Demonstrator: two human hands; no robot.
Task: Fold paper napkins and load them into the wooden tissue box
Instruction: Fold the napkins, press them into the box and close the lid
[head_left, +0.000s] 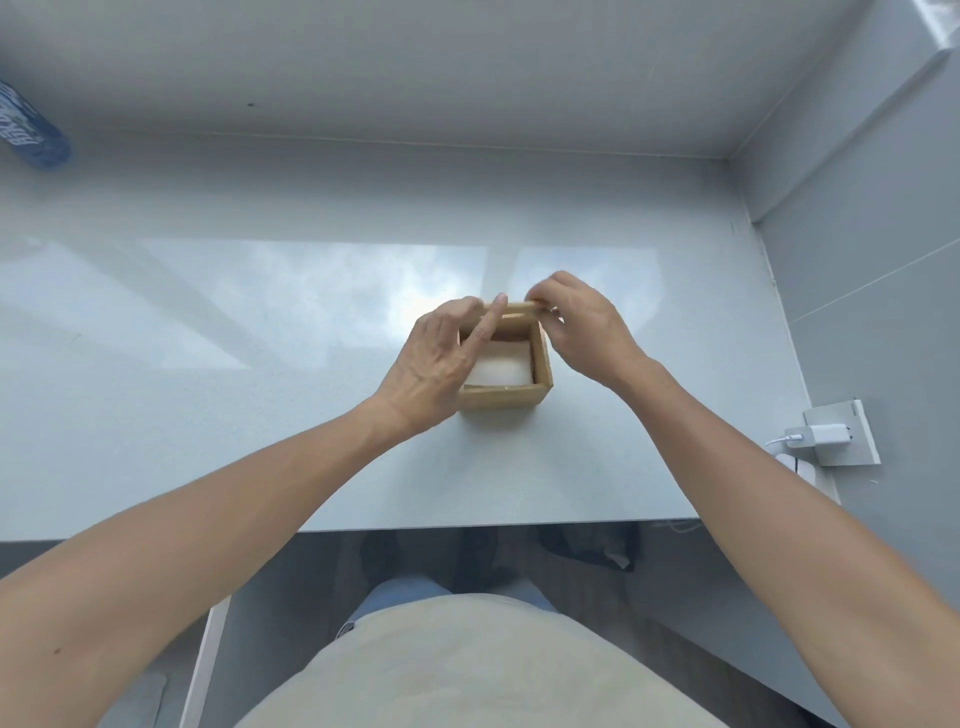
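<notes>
A small square wooden tissue box (543, 371) stands on the pale table (260, 415), open at the top. White folded napkins (501, 370) lie flat inside it. Across the box's far rim lies a thin wooden bar or lid piece (511, 310). My left hand (441, 358) covers the box's left side, its fingers pinching the bar's left end. My right hand (582, 325) pinches the bar's right end from the right of the box. The box's left wall is hidden behind my left hand.
A blue bottle (31, 130) lies at the far left of the table. A white charger (815, 435) sits in a wall socket (844, 434) at the right. A grey wall rises behind and to the right. The table's front edge runs just in front of my torso.
</notes>
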